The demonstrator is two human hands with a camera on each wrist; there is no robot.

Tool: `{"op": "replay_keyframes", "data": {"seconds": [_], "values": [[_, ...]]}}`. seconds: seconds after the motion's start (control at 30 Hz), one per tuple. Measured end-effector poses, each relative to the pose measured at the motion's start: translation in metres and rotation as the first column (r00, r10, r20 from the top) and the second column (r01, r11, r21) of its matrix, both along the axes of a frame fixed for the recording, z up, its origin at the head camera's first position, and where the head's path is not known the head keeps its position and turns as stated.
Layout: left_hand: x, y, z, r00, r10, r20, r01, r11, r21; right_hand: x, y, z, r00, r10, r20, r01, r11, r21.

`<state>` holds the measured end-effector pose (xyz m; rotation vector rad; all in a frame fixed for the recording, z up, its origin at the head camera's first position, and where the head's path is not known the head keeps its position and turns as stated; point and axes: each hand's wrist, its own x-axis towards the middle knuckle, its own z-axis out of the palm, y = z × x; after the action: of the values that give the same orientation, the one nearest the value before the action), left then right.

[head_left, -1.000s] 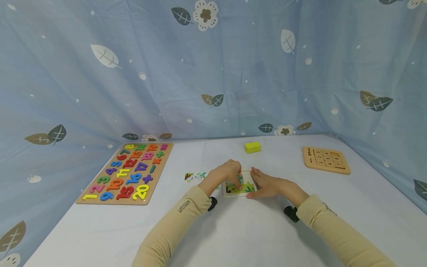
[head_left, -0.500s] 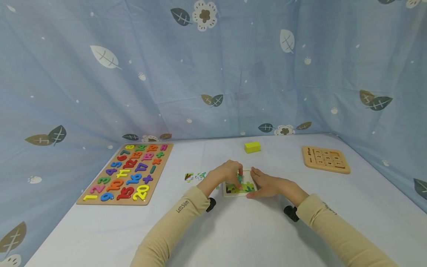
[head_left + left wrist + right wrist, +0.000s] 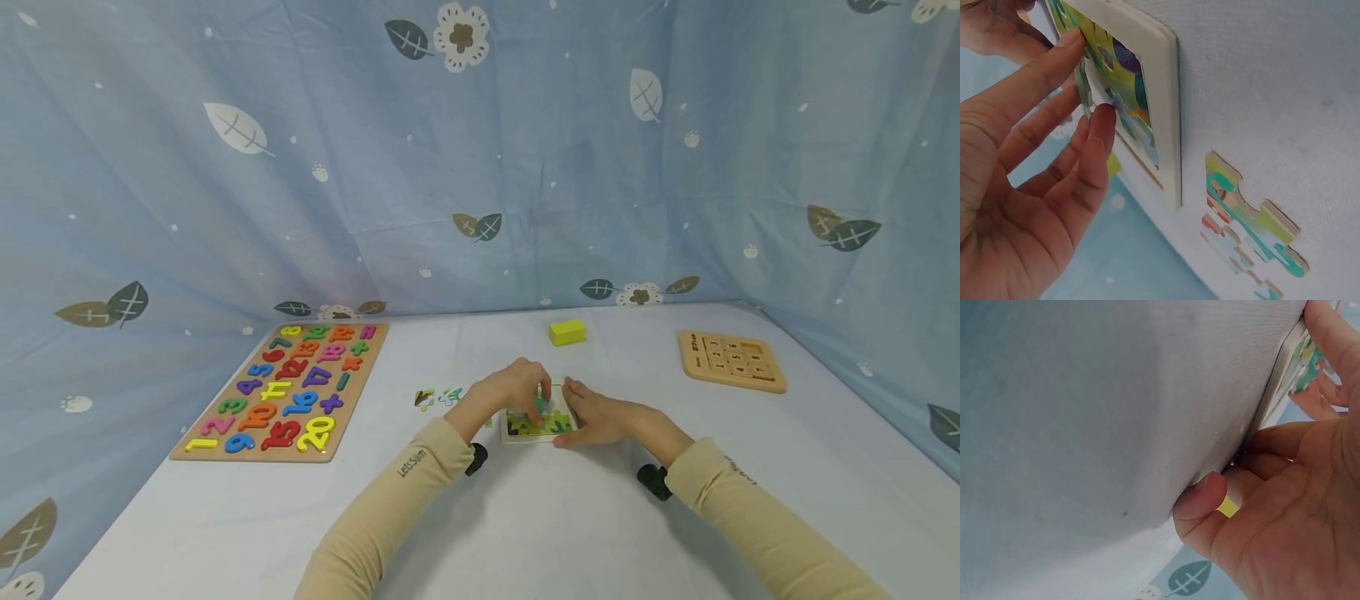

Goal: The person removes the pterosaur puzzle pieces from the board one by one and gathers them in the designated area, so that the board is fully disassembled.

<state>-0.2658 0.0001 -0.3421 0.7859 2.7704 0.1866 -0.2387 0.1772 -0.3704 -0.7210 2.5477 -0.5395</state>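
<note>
My left hand (image 3: 513, 390) is over the small jigsaw puzzle (image 3: 540, 430), its thumb and fingers pinching a puzzle piece (image 3: 1082, 84). In the left wrist view this piece stands on edge over a pale gap among the laid pieces. The puzzle's cream frame (image 3: 1159, 100) lies on the white table, with green and yellow picture pieces inside it. Along the right side of that frame, my right hand (image 3: 596, 417) holds it, thumb by the near corner and fingers by the far one. Loose puzzle pieces (image 3: 1254, 212) lie left of the frame, partly hidden by the left forearm in the head view.
A board of coloured numbers (image 3: 277, 387) lies at the left. A yellow block (image 3: 567, 332) stands behind the puzzle, and a wooden number-tile board (image 3: 732, 360) lies at the back right. A blue patterned curtain (image 3: 480, 167) hangs behind the white table (image 3: 555, 525).
Over the frame, the left fingers and the pinched piece have shifted and tilted slightly. The right hand keeps its place at the frame's side.
</note>
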Motion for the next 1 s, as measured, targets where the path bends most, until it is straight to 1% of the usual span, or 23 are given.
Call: {"op": "replay_keyframes", "data": {"seconds": [0.07, 0.2, 0.3, 0.43, 0.7, 1.0], "values": [[0.001, -0.002, 0.001, 1.000, -0.011, -0.011, 0.011, 1.000, 0.006, 0.000, 0.000, 0.000, 1.000, -0.001, -0.003, 0.001, 1.000, 0.004], [0.001, -0.006, 0.001, 0.998, -0.037, -0.058, 0.038, 0.999, 0.023, 0.001, -0.001, 0.001, 1.000, 0.000, -0.011, 0.000, 1.000, 0.014], [0.001, -0.009, 0.001, 0.995, -0.036, -0.089, 0.039, 0.999, 0.026, 0.001, -0.001, 0.002, 1.000, 0.001, -0.013, -0.001, 1.000, 0.014], [0.001, -0.012, 0.001, 0.993, -0.038, -0.113, 0.042, 0.999, 0.034, 0.002, -0.001, 0.002, 1.000, 0.001, -0.009, -0.001, 1.000, 0.008], [0.003, -0.016, 0.003, 0.992, -0.032, -0.122, 0.037, 0.999, 0.034, 0.002, -0.001, 0.001, 1.000, -0.004, -0.001, 0.004, 1.000, 0.005], [0.004, -0.025, 0.005, 0.991, -0.050, -0.127, 0.058, 0.996, 0.064, 0.003, -0.002, 0.002, 1.000, -0.014, -0.003, 0.014, 1.000, 0.006]]}}
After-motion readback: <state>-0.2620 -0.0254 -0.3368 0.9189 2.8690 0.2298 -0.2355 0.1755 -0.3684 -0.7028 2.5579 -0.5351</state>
